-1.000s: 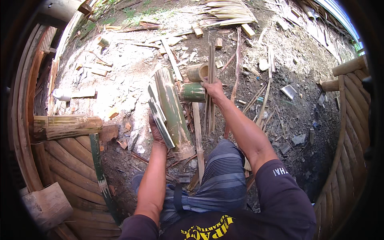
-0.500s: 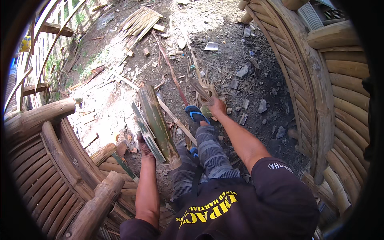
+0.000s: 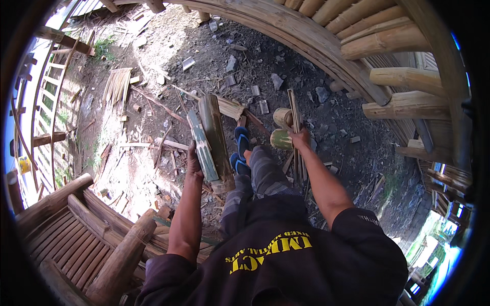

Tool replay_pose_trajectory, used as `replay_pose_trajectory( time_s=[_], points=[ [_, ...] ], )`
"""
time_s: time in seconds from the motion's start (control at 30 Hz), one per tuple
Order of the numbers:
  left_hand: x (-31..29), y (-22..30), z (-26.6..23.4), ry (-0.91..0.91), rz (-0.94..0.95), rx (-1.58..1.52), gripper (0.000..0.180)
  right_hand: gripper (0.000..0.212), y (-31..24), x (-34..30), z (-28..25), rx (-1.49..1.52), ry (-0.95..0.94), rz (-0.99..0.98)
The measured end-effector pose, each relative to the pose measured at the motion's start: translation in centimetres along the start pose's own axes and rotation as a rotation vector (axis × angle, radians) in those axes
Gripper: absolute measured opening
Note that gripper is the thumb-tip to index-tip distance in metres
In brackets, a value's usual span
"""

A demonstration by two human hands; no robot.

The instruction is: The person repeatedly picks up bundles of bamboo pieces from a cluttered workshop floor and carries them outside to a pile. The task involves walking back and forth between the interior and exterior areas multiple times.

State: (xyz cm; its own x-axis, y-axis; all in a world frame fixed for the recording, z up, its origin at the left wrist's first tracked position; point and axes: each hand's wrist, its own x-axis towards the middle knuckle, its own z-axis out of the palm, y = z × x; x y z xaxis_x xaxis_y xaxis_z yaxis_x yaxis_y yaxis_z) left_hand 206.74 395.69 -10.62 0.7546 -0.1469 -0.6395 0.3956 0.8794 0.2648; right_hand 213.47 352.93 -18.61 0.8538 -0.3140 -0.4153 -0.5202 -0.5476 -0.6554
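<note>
On the left, my left hand [image 3: 193, 162] is closed around split bamboo: a pale green slat [image 3: 202, 145] lies against a broad, dark green-brown bamboo piece [image 3: 217, 140]. These stand tilted in front of my left leg. Farther right, my right hand [image 3: 301, 138] grips a thin bundle of bamboo slats [image 3: 294, 108], held upright. Close by that hand are a tan round-cut bamboo section [image 3: 282, 117] and a green one [image 3: 280, 138]; whether the hand touches them I cannot tell. My feet, in blue flip-flops [image 3: 242, 137], are between the two hands.
A bamboo bench [image 3: 76, 232] stands at the lower left. Curved bamboo furniture [image 3: 306, 46] with thick round poles spans the upper right. A stack of thin slats [image 3: 117, 85] lies on the dirt ground, among stones and wood scraps. Behind my feet lies a split bamboo piece [image 3: 229, 108].
The view has turned to the right. My right hand has moved right, away from my feet, with the slats now more upright. My left hand keeps its hold on the split bamboo.
</note>
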Motion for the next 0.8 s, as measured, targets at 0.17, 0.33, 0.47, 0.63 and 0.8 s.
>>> replay_pose_trajectory(
  time_s=[0.17, 0.33, 0.47, 0.63, 0.8],
  points=[
    [1.9, -8.3, 6.3, -0.143, -0.224, 0.180, 0.064, 0.041, 9.0, -4.2, -11.6, 0.091, 0.272, 0.102],
    [2.9, -17.7, 12.3, -0.236, -0.374, 0.387, 0.064, 0.049, 15.9, -10.0, -21.6, 0.039, 0.463, 0.275],
    [3.5, -27.0, 17.4, -0.281, -0.378, 0.546, 0.068, 0.053, 22.4, -13.0, -28.3, 0.089, 0.495, 0.374],
    [3.7, -39.2, 21.5, -0.236, -0.492, 0.623, 0.069, 0.049, 30.2, -13.6, -34.5, 0.217, 0.504, 0.600],
    [6.6, -47.5, 21.5, -0.322, -0.467, 0.649, 0.071, 0.048, 35.1, -13.8, -34.5, 0.343, 0.518, 0.615]
  ],
)
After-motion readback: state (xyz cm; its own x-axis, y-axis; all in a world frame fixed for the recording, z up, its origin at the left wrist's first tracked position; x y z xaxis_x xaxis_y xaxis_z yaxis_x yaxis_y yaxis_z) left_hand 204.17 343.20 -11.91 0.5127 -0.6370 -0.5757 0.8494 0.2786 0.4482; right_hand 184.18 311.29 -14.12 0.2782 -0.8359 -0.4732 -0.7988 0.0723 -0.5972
